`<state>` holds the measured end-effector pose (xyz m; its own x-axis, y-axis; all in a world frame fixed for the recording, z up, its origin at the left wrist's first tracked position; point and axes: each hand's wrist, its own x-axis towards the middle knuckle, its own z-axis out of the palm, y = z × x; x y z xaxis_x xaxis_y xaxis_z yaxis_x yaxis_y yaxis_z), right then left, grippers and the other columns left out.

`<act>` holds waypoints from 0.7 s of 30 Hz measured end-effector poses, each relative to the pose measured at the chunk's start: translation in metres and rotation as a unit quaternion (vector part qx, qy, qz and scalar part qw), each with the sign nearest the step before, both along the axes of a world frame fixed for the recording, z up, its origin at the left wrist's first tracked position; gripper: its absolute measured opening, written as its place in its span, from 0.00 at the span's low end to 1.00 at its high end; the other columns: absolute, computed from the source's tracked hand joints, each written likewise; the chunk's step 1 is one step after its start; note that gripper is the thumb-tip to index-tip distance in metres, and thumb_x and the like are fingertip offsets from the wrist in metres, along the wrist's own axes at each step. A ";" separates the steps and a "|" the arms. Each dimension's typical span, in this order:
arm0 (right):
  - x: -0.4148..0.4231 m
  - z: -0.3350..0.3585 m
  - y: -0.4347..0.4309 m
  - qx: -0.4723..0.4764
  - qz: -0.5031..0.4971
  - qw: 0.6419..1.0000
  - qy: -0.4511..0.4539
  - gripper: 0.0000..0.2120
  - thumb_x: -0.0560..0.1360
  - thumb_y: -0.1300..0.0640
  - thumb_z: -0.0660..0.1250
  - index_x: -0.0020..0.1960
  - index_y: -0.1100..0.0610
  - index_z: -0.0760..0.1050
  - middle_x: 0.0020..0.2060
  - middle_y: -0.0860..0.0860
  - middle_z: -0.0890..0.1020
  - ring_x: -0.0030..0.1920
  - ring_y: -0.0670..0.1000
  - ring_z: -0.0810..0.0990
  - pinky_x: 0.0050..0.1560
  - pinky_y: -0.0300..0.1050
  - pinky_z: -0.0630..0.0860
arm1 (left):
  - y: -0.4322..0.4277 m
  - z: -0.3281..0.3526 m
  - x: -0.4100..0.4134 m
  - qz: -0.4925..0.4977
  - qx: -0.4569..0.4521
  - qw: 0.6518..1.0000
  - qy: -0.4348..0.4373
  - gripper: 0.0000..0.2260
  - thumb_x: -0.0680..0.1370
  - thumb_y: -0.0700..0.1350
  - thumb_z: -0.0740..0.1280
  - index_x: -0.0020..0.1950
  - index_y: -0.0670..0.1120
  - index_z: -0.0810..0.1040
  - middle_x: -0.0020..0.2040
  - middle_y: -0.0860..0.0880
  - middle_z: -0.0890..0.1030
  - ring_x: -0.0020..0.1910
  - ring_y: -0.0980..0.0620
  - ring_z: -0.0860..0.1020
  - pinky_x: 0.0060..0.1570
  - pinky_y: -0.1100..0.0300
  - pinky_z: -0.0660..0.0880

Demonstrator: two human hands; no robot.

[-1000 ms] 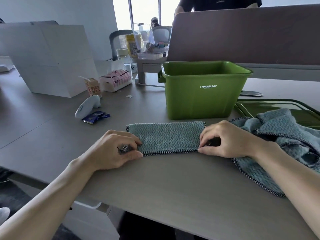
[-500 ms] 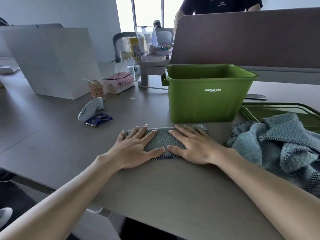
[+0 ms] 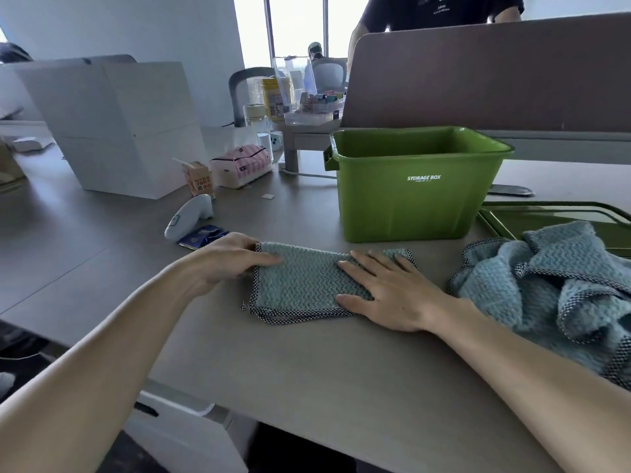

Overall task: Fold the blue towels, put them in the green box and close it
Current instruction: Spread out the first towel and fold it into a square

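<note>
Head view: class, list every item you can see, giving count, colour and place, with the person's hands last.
box: one, green, open, centre
lid: one, green, right of box
folded towel: one, blue, before box
towel heap: count unclear, blue, right, partly over lid
carton: one, orange, left rear
tissue pack: one, pink, beside carton
handheld device: one, white, left of folded towel
left hand: holds folded towel's left edge
right hand: flat on folded towel

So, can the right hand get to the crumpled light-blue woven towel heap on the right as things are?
Probably yes. The right hand lies flat on the folded blue towel, holding nothing, and only a bare strip of grey table separates it from the crumpled heap.
</note>
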<state>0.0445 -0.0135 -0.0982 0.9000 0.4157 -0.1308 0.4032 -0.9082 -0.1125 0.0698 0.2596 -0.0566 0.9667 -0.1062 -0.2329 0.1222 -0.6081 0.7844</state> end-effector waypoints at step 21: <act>-0.002 0.021 -0.016 0.140 -0.086 0.986 -0.009 0.34 0.70 0.34 0.68 0.71 0.46 0.70 0.63 0.52 0.74 0.66 0.55 0.72 0.65 0.48 0.69 | -0.005 0.043 -0.001 -0.053 -0.110 0.991 -0.046 0.16 0.68 0.34 0.75 0.53 0.47 0.83 0.49 0.45 0.81 0.47 0.48 0.79 0.50 0.53 0.76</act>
